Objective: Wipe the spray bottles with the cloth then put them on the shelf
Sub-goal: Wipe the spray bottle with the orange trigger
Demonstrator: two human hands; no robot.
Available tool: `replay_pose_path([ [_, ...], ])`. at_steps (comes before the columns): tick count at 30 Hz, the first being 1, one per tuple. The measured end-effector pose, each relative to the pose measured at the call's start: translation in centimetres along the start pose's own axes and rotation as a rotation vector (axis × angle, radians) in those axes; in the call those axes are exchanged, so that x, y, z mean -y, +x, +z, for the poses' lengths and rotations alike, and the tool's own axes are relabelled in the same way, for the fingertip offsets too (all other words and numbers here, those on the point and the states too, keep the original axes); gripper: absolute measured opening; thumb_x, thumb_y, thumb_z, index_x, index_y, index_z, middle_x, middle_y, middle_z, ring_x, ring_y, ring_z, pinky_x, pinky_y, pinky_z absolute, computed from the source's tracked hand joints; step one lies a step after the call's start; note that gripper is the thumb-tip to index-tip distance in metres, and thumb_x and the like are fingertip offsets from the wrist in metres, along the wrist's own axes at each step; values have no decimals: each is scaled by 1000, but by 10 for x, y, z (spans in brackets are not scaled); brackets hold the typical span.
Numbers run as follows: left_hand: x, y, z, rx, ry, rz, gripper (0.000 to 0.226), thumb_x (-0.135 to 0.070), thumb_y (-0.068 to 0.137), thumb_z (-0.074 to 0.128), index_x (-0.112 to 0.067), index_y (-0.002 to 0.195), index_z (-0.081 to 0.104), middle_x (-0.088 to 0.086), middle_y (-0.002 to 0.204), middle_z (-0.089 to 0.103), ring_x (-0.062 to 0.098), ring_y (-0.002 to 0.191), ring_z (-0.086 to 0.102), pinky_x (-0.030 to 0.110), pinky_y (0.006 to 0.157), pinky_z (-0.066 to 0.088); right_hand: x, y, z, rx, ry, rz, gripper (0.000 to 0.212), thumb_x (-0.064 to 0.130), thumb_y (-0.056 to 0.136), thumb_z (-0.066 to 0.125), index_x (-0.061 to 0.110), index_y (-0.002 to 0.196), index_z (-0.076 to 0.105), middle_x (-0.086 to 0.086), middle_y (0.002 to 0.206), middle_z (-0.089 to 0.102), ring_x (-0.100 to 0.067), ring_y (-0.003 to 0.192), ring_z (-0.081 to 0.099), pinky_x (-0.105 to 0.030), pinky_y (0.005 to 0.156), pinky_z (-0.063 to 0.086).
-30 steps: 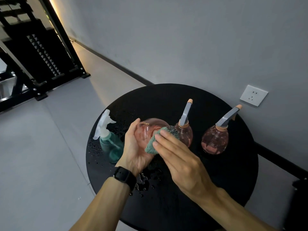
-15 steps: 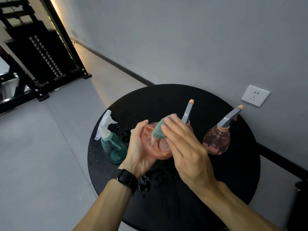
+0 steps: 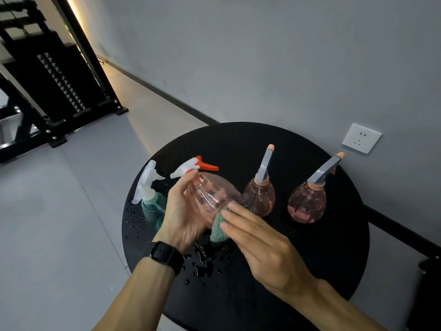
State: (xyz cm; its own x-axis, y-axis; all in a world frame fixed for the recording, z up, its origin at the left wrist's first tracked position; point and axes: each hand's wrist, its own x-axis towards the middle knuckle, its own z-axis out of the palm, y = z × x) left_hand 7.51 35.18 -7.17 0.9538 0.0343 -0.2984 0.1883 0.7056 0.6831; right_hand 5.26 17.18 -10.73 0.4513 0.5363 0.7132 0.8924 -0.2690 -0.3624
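Observation:
My left hand (image 3: 182, 218) grips a round pink spray bottle (image 3: 212, 195) with a white and orange trigger head, held tilted above the round black table (image 3: 310, 254). My right hand (image 3: 260, 244) presses a teal cloth (image 3: 218, 229) against the bottle's lower side. A teal bottle (image 3: 152, 206) with a white trigger stands at the table's left edge, partly hidden by my left hand. Two pink bottles with grey nozzles stand upright behind, one (image 3: 260, 197) in the middle and one (image 3: 307, 201) to the right.
Water drops (image 3: 202, 261) lie on the table under my hands and near its left edge. A black metal shelf rack (image 3: 55, 91) stands on the grey floor at the far left. The grey wall behind the table carries a white socket (image 3: 361, 138).
My left hand has turned the pink bottle so its orange trigger head now shows at the top. The cloth under my right hand has slid from the bottle's top down to its lower side.

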Motion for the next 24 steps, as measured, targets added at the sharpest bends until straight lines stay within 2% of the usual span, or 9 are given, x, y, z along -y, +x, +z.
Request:
replay_pose_path([
  [5, -3, -2, -2, -65, 80, -25, 28, -37, 88, 61, -13, 76, 67, 6, 81, 64, 23, 77, 63, 40, 76, 53, -9, -5, -6, -66, -57, 56, 37, -7, 87, 65, -2, 123, 60, -13, 132, 58, -24, 133, 49, -38, 103, 48],
  [10, 4, 1, -3, -99, 197, -89, 43, -51, 80, 75, -15, 97, 59, 4, 81, 59, 22, 74, 61, 42, 79, 54, -17, 2, -16, -167, -103, 130, 30, -2, 91, 61, -3, 121, 61, -12, 131, 58, -22, 131, 51, -38, 105, 46],
  [12, 8, -2, -2, -74, 357, -52, 47, -52, 79, 76, -12, 102, 65, 5, 82, 63, 22, 75, 63, 43, 79, 55, -19, 9, -18, -211, -100, 174, 29, 2, 93, 57, -1, 121, 60, -11, 131, 58, -21, 130, 52, -38, 106, 45],
  [14, 12, -7, 2, -55, 544, -8, 52, -53, 81, 73, -9, 109, 69, 8, 94, 71, 26, 86, 68, 49, 91, 53, -20, 15, -17, -250, -90, 212, 30, 3, 93, 56, -2, 122, 59, -11, 132, 57, -21, 130, 52, -38, 106, 45],
  [16, 15, -13, 7, -9, 652, 11, 38, -46, 90, 67, -15, 113, 71, 5, 108, 75, 25, 99, 71, 46, 97, 53, -20, 20, -16, -258, -84, 224, 32, 2, 92, 56, -4, 123, 59, -11, 134, 56, -22, 131, 51, -37, 107, 44],
  [18, 18, -18, 10, 32, 722, 30, 24, -35, 95, 63, -21, 111, 74, 3, 109, 76, 21, 104, 71, 40, 99, 53, -20, 23, -15, -246, -90, 205, 32, 0, 92, 58, -5, 124, 59, -14, 134, 56, -24, 132, 49, -38, 108, 43],
  [20, 23, -19, 11, 64, 805, 58, 17, -33, 95, 64, -22, 102, 75, 0, 100, 77, 17, 97, 73, 36, 93, 55, -20, 26, -13, -208, -107, 164, 33, -4, 91, 60, -6, 124, 58, -16, 136, 54, -25, 134, 47, -40, 108, 43],
  [22, 26, -22, 13, 92, 902, 83, 15, -36, 95, 65, -26, 86, 72, -7, 82, 74, 6, 78, 68, 24, 75, 53, -20, 30, -11, -147, -122, 127, 36, -10, 89, 62, -7, 125, 59, -16, 137, 53, -26, 136, 44, -42, 109, 41],
  [24, 28, -23, 13, 92, 1015, 121, 24, -40, 94, 64, -26, 75, 65, -7, 71, 65, 5, 68, 59, 26, 67, 49, -22, 32, -6, -89, -133, 107, 39, -12, 87, 63, -6, 125, 59, -15, 138, 53, -26, 138, 42, -42, 111, 39],
])
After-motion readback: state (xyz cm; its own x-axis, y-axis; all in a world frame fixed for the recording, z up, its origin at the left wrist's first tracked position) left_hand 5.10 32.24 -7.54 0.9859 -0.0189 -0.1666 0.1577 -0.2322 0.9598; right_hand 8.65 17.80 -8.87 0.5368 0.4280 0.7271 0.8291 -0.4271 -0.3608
